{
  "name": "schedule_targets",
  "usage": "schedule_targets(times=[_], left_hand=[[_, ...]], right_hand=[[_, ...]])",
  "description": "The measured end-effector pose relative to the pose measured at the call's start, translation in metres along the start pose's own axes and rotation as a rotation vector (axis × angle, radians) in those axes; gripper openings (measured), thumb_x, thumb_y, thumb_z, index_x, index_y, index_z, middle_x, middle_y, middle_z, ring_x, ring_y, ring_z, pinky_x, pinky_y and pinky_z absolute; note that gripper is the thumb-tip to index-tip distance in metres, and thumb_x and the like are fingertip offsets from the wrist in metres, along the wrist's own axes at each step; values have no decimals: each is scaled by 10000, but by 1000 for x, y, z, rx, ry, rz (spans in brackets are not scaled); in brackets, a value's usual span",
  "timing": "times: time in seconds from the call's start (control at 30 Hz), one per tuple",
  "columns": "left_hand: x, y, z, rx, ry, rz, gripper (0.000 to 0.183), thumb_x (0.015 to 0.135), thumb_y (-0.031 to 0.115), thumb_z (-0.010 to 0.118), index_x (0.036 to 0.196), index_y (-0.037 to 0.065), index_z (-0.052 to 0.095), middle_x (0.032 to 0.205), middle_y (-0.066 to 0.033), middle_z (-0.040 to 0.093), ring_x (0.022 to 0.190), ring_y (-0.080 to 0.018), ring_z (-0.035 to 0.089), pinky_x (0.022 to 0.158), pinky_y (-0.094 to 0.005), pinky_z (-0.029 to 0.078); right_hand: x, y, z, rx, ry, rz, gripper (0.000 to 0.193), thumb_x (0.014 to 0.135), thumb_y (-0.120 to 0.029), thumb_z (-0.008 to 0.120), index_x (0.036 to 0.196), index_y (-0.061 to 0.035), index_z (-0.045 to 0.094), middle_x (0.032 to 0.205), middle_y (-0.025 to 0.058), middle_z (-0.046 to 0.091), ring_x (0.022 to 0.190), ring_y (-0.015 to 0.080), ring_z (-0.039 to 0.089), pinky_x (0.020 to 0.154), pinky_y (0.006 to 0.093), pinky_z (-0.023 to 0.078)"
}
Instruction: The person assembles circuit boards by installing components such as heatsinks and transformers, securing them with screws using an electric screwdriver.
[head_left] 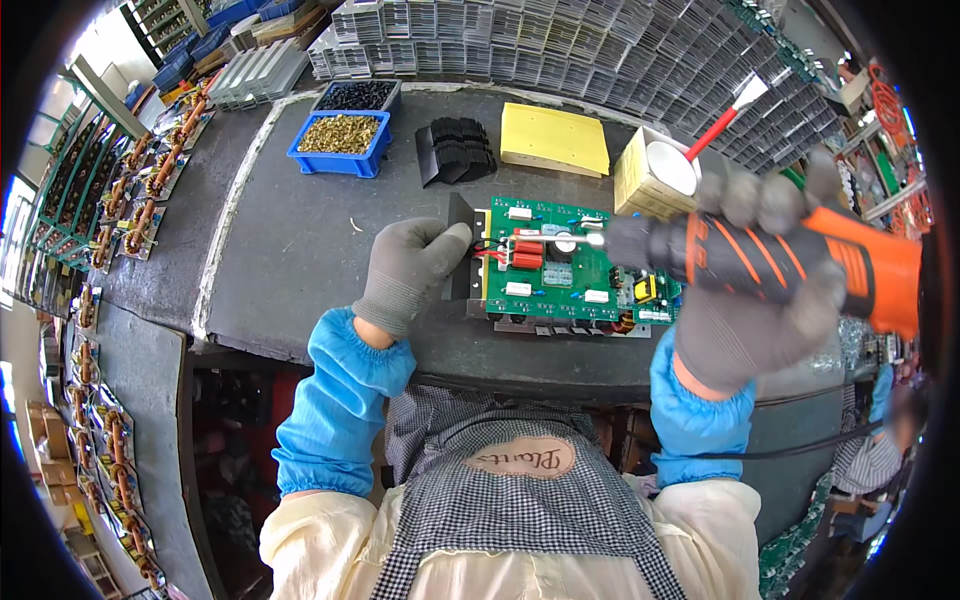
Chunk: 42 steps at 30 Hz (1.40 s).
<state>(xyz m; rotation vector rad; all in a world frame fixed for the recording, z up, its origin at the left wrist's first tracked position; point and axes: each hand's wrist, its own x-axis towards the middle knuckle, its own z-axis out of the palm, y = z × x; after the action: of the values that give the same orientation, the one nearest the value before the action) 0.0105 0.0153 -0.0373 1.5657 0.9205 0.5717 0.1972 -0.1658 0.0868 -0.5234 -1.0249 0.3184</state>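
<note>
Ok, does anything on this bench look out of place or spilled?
Little stands out. A small pale scrap lies loose on the bench, between the blue tray and the left hand, apart from the other things. The black pieces look unevenly stacked. I see no obvious spill.

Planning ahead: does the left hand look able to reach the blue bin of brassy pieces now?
Probably yes: dark tabletop lies between the left hand and the blue bin, with nothing blocking, though that hand is at the black plate.
</note>
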Motion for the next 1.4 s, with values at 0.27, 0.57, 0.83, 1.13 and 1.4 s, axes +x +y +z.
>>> schedule_targets(times=[0.27,0.57,0.83,1.13,1.4], left_hand=[[1,7,2,71,21,25,324,945,263,700,870,-50,745,659,-36,641,599,-98,579,561,-298,477],[4,1,1,-5,12,26,321,934,263,703,876,-51,741,661,-60,646,592,-112,574,568,-304,474],[11,-2,-2,133,-26,59,332,947,271,681,909,-53,738,670,-70,650,602,-119,589,573,-307,481],[16,-4,-4,-9,-104,42,344,965,265,670,1057,-60,736,764,-66,689,639,-108,606,590,-296,501],[10,-2,-5,45,-81,-29,343,967,261,679,1049,-66,749,738,-49,689,643,-99,611,596,-299,507]], right_hand=[[15,54,20,-209,22,33,594,948,-267,596,1469,-37,425,1003,103,641,941,240,645,949,521,547],[11,69,22,-265,64,104,567,940,-153,577,1467,-25,413,996,110,664,945,234,681,941,507,572],[14,70,25,-243,50,119,607,915,-111,632,1452,15,380,980,112,685,902,226,707,868,440,600],[59,85,64,-372,-173,307,323,822,-253,823,919,-55,586,681,-6,590,556,75,579,509,261,506],[67,99,64,-462,-301,413,611,836,-229,808,1339,-4,543,831,49,702,757,147,694,734,333,581]])
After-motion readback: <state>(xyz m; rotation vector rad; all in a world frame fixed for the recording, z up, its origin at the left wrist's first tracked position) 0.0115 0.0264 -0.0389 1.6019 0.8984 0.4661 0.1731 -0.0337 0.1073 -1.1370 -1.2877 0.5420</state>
